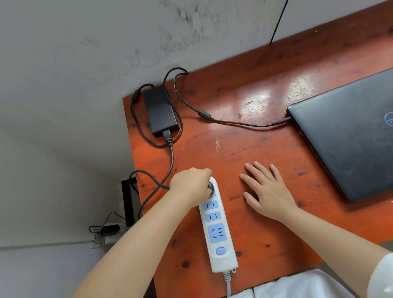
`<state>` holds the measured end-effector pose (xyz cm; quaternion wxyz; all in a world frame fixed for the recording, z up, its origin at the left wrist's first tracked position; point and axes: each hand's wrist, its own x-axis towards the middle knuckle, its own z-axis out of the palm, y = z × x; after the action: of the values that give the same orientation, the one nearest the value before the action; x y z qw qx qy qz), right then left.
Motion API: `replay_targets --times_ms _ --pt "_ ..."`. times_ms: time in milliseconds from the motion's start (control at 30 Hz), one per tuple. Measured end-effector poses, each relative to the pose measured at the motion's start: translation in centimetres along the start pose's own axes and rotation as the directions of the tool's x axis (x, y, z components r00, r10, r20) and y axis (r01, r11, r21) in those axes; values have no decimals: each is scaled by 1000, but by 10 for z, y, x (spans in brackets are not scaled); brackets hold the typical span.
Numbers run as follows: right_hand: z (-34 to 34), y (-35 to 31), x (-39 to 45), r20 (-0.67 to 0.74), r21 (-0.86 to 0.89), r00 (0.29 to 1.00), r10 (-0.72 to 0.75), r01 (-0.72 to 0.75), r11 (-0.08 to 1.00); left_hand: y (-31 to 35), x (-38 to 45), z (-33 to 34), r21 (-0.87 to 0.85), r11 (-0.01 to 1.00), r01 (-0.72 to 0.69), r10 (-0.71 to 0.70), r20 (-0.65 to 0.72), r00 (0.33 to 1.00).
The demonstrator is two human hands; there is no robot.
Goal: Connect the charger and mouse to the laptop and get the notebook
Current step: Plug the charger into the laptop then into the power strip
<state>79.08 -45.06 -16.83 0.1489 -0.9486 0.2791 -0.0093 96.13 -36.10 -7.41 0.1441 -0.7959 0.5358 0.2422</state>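
A black charger brick (160, 110) lies at the desk's far left corner. Its thin cable (236, 122) runs right into the left side of a closed dark laptop (367, 129). The thicker mains cord (171, 161) leads down to my left hand (191, 186), which is closed around the charger plug at the top socket of a white and blue power strip (218, 229). My right hand (267, 189) rests flat on the desk, fingers spread, just right of the strip. No mouse or notebook is in sight.
The orange wooden desk (274, 238) ends at its left edge near the strip. Beyond that edge, a wall socket with a plugged adapter (107, 232) sits low on the grey wall. A black cable (284, 6) runs up the wall behind the desk.
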Motion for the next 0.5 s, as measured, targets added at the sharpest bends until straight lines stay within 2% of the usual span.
replay_targets --times_ms 233,367,500 --pt "1 1 -1 8 -9 1000 -9 9 1000 6 3 0 72 997 -14 12 27 1000" --pt "0 1 -1 -14 -6 1000 -13 12 1000 12 4 3 179 984 -5 -4 51 999" --pt "-1 0 -2 -34 -10 999 -13 12 1000 14 9 -3 141 990 -18 6 82 997"
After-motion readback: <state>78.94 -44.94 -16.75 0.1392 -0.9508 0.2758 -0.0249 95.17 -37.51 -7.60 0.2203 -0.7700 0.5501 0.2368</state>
